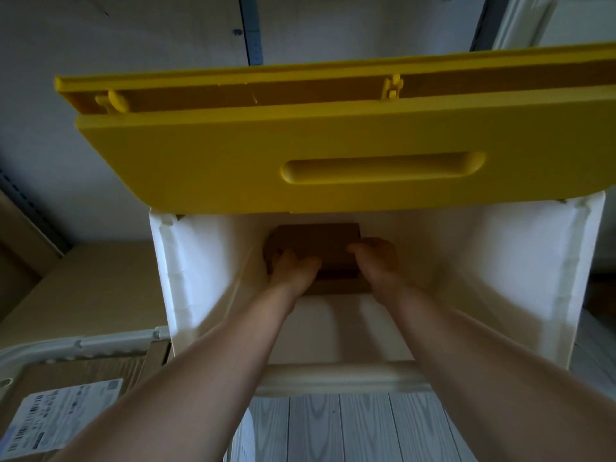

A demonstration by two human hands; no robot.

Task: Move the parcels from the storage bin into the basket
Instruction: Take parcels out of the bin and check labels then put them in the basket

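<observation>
Two arms reach forward and down into the bin (573, 268), a tall white container that fills the middle of the view. Its yellow lid (233, 161) is swung up at the far side and hangs over the opening, shading the inside. At the near left stands the basket (83, 343), a pale-rimmed crate just beside the bin; it already holds a labelled parcel (80, 391), lying flat with its white shipping label facing up.

Deep in the bin, toward its far wall, sits a small brown box (316, 241). Another piece of cardboard seems to lie under it, though the dim light leaves that unclear. The left hand (290, 265) is curled over the box's left end, and the right hand (376, 258) wraps its right end, thumb on the near side. Both hands hold the box between them.

The step in hand looks like the pick-up: the box is gripped but appears low in the bin, not yet clear of it. Next, it would need lifting straight up past the near rim and under the raised lid, which leaves limited room above. Then it must swing left and come down into the basket, on or beside the parcel already there. Whether more parcels remain in the bin cannot be told from here.
</observation>
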